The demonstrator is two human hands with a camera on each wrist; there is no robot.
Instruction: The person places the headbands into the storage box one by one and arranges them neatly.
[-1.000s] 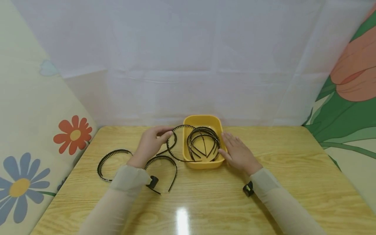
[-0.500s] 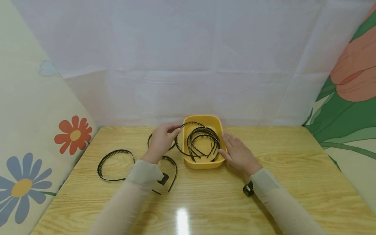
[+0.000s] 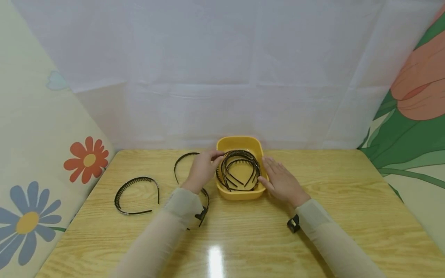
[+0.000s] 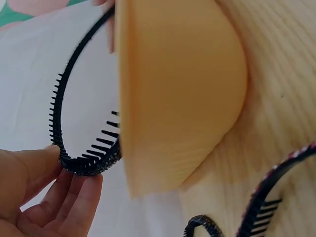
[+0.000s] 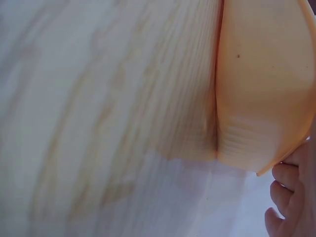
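My left hand [image 3: 205, 168] pinches a black toothed headband [image 4: 59, 103] between thumb and fingers at the left rim of a yellow plastic basin [image 3: 240, 196]. In the left wrist view part of this headband stands above the rim, and the rest is hidden behind the basin wall. Several more black headbands [image 3: 240, 151] lie overlapping inside the basin. My right hand [image 3: 283, 181] rests against the basin's right side with its fingers straight, the fingertips along the rim. The right wrist view shows those fingers [image 5: 284, 195] beside the basin's outer wall.
On the wooden table [image 3: 330, 185], left of the basin, lie a toothed headband [image 3: 119, 193], a thinner one [image 3: 185, 155] and a third headband [image 3: 208, 197] partly under the left wrist. A white cloth backdrop [image 3: 194, 112] stands behind the table.
My left hand has moved right with its headband, from beside the basin to its left rim. The headband now sits lower, within the basin's outline. My right hand has stayed in place.
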